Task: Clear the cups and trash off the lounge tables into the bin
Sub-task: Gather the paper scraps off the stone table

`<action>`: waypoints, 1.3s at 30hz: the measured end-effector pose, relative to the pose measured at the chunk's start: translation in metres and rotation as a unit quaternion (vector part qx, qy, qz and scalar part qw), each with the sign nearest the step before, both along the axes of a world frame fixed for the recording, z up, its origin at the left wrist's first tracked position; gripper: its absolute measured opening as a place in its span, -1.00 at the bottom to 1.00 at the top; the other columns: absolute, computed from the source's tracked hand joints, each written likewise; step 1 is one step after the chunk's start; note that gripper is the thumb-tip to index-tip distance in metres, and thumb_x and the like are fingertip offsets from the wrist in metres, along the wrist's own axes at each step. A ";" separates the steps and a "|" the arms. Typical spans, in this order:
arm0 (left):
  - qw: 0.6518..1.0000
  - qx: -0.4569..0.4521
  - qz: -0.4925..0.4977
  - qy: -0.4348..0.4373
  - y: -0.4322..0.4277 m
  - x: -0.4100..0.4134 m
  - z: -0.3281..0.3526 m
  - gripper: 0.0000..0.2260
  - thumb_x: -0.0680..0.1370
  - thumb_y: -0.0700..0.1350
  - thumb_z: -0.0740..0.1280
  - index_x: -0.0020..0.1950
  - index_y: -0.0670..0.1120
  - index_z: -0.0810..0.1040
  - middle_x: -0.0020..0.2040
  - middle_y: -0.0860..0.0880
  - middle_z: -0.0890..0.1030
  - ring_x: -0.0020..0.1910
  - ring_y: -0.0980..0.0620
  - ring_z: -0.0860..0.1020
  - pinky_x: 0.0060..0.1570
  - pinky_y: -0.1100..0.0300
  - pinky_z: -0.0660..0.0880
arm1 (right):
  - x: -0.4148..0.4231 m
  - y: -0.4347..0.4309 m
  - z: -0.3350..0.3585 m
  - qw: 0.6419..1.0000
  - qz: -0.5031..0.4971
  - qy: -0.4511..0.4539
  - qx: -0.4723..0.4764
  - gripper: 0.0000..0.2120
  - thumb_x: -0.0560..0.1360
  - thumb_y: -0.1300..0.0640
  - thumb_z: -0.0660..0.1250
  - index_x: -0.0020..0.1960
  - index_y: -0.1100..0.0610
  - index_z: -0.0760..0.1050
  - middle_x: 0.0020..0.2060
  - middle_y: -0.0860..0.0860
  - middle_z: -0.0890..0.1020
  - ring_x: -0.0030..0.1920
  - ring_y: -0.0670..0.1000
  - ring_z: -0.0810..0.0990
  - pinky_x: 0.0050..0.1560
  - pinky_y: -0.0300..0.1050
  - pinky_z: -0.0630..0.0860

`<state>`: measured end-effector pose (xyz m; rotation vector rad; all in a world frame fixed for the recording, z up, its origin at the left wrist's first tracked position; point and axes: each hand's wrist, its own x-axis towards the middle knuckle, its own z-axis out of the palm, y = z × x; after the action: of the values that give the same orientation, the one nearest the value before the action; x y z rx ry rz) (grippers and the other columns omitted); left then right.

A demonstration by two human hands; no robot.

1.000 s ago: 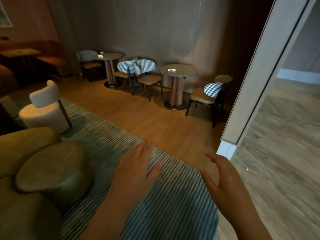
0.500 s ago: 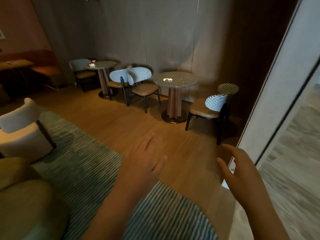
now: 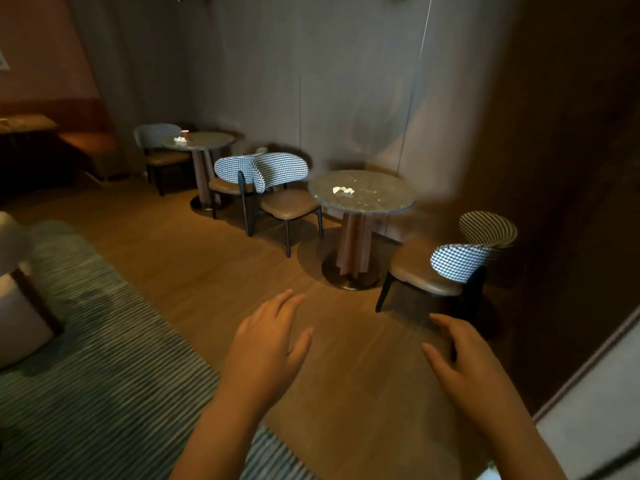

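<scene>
A round stone-topped table (image 3: 381, 202) stands ahead with a crumpled white napkin (image 3: 343, 190) on its top. Farther back left is a second round table (image 3: 211, 142) carrying a small red cup (image 3: 185, 134) and crumpled white paper (image 3: 180, 140). My left hand (image 3: 268, 344) and my right hand (image 3: 460, 362) are held out low over the wooden floor, both empty with fingers apart, well short of the near table. No bin is in view.
Houndstooth-backed chairs (image 3: 277, 174) stand between the tables, and another chair (image 3: 450, 265) sits right of the near table. A striped rug (image 3: 104, 375) covers the floor at left, with a white armchair (image 3: 17, 289) on it. A dark wall panel (image 3: 571, 168) rises at right.
The view has moved forward and turned right: the tables and chairs are closer and larger. The green sofa and the tiled hallway have slid out of view. Both hands stay open and empty.
</scene>
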<state>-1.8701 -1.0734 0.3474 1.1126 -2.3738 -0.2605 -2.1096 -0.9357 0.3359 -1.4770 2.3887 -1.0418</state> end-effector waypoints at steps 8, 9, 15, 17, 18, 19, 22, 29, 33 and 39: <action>0.999 0.026 -0.046 -0.007 -0.171 -0.153 -0.011 -0.53 0.56 0.15 0.14 0.46 0.11 0.20 0.45 0.12 0.24 0.38 0.14 0.25 0.26 0.21 0.25 | -0.123 -0.155 -0.007 1.000 -0.015 -0.014 0.007 -0.57 0.51 0.02 0.31 0.36 -0.07 0.33 0.15 -0.22 0.37 0.19 -0.17 0.39 0.19 -0.20 0.35; 0.998 0.027 -0.054 -0.013 -0.190 -0.173 -0.013 -0.53 0.56 0.16 0.14 0.46 0.11 0.19 0.45 0.12 0.24 0.38 0.14 0.25 0.25 0.21 0.26 | -0.138 -0.170 -0.013 1.000 -0.017 -0.022 0.014 -0.57 0.51 0.03 0.32 0.35 -0.06 0.33 0.15 -0.21 0.38 0.20 -0.16 0.40 0.20 -0.21 0.35; 0.998 0.024 -0.053 -0.040 -0.315 -0.276 -0.042 -0.48 0.55 0.16 0.15 0.48 0.11 0.13 0.48 0.10 0.18 0.39 0.11 0.25 0.24 0.20 0.29 | -0.248 -0.291 -0.052 0.998 -0.024 -0.050 0.041 -0.58 0.51 0.04 0.32 0.34 -0.05 0.34 0.17 -0.19 0.37 0.22 -0.15 0.36 0.23 -0.20 0.32; 0.998 0.030 -0.034 -0.047 -0.354 -0.307 -0.051 -0.47 0.56 0.16 0.15 0.50 0.12 0.09 0.50 0.09 0.13 0.41 0.10 0.22 0.26 0.19 0.28 | -0.284 -0.340 -0.061 0.998 -0.007 -0.058 0.033 -0.60 0.51 0.05 0.33 0.32 -0.06 0.35 0.17 -0.19 0.37 0.24 -0.12 0.37 0.25 -0.17 0.33; 0.998 0.033 -0.027 -0.049 -0.372 -0.323 -0.052 -0.46 0.56 0.17 0.14 0.50 0.12 0.08 0.51 0.09 0.11 0.42 0.10 0.21 0.26 0.20 0.27 | -0.301 -0.364 -0.063 0.998 0.005 -0.060 0.034 -0.61 0.51 0.05 0.33 0.31 -0.05 0.36 0.17 -0.18 0.39 0.25 -0.10 0.38 0.24 -0.17 0.34; 0.998 0.035 -0.020 -0.050 -0.394 -0.344 -0.053 -0.46 0.56 0.17 0.14 0.50 0.13 0.06 0.51 0.09 0.10 0.42 0.10 0.20 0.28 0.20 0.25 | -0.322 -0.394 -0.065 0.997 0.021 -0.063 0.038 -0.62 0.51 0.06 0.33 0.30 -0.03 0.37 0.18 -0.15 0.41 0.24 -0.09 0.40 0.22 -0.17 0.35; 0.999 0.023 -0.011 -0.042 -0.451 -0.397 -0.046 -0.46 0.55 0.16 0.16 0.50 0.13 0.09 0.51 0.06 0.13 0.41 0.08 0.22 0.29 0.16 0.25 | -0.375 -0.481 -0.059 0.996 0.060 -0.053 0.034 -0.64 0.52 0.11 0.32 0.30 0.05 0.40 0.21 -0.06 0.44 0.17 -0.10 0.42 0.14 -0.22 0.35; 0.996 0.052 0.067 -0.034 -0.568 -0.437 -0.067 -0.47 0.55 0.14 0.18 0.49 0.12 0.14 0.50 0.05 0.15 0.42 0.07 0.23 0.27 0.18 0.27 | -0.446 -0.633 -0.062 0.988 0.142 -0.024 0.054 -0.65 0.50 0.11 0.34 0.27 0.04 0.44 0.18 -0.08 0.45 0.20 -0.07 0.44 0.13 -0.23 0.36; 0.995 0.059 0.077 -0.033 -0.654 -0.475 -0.088 -0.48 0.55 0.12 0.20 0.49 0.11 0.16 0.50 0.05 0.16 0.42 0.06 0.24 0.26 0.15 0.31 | -0.485 -0.713 -0.082 0.985 0.153 -0.018 0.073 -0.61 0.50 0.10 0.34 0.31 0.04 0.41 0.22 -0.08 0.43 0.20 -0.06 0.44 0.16 -0.22 0.38; 0.996 0.072 0.053 -0.002 -0.804 -0.552 -0.116 -0.50 0.54 0.07 0.25 0.46 0.08 0.23 0.46 0.05 0.26 0.37 0.07 0.31 0.21 0.17 0.35 | -0.548 -0.853 -0.111 0.984 0.143 -0.010 0.103 -0.60 0.51 0.11 0.34 0.32 0.09 0.39 0.23 0.00 0.44 0.25 0.00 0.42 0.22 -0.20 0.34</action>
<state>-2.4223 -1.8770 0.2312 1.3019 -2.3213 -0.3985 -2.6575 -1.7885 0.2254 -1.6588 2.1114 -0.7185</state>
